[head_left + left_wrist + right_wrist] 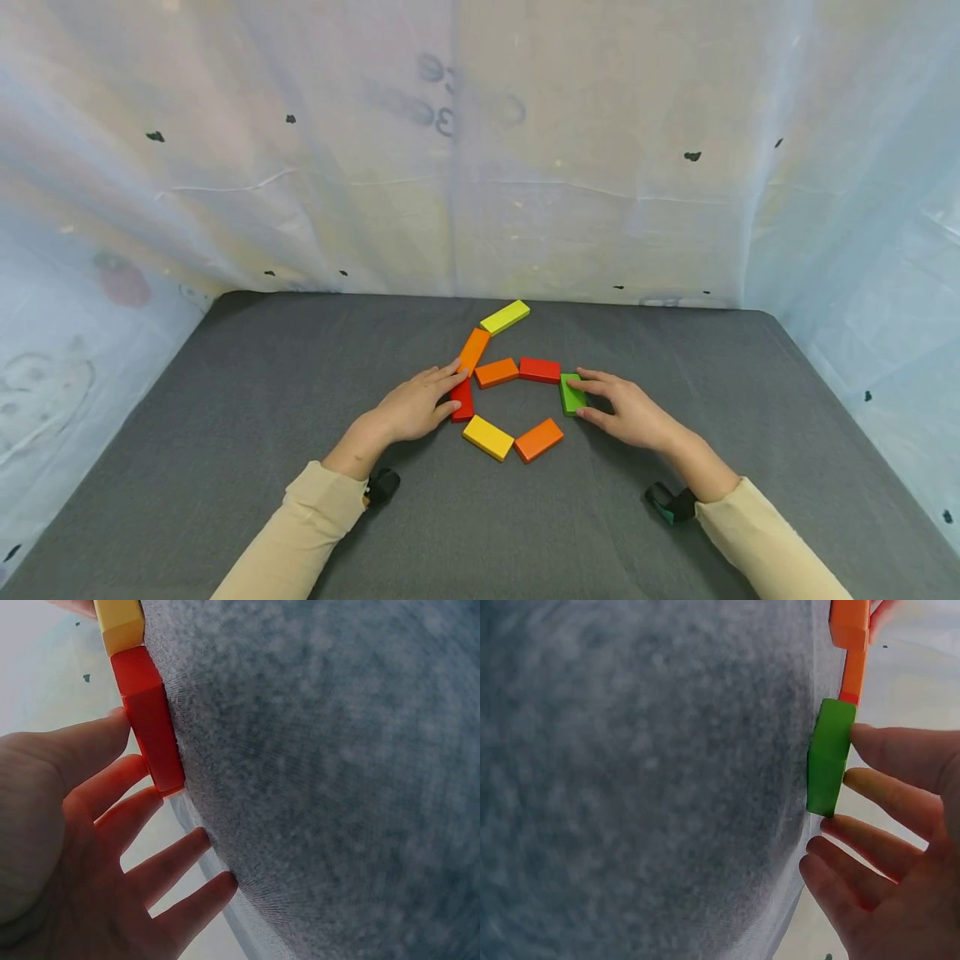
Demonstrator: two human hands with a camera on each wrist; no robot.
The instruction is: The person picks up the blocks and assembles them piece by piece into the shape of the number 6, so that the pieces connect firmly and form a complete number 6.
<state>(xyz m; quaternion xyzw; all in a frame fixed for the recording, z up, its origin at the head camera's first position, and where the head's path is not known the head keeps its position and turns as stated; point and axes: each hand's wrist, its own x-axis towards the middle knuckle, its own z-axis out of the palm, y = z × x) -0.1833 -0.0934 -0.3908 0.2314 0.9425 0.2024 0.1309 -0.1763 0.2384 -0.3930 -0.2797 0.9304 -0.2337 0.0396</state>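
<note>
My left hand lies at the left side of a ring of blocks, palm down with fingers spread. Its thumb and index finger touch a red block, and the fingertips overlap an orange block beyond it. In the left wrist view the red block lies along the thumb and index fingertips. On the right, my right hand rests its thumb and fingertips on a green block. The right wrist view shows thumb and index tips against the green block, the other fingers extended.
A yellow block and an orange block form the near side. Another orange block and a red block form the far side. A yellow-green block angles off behind. Pale sheeting hangs around the grey table.
</note>
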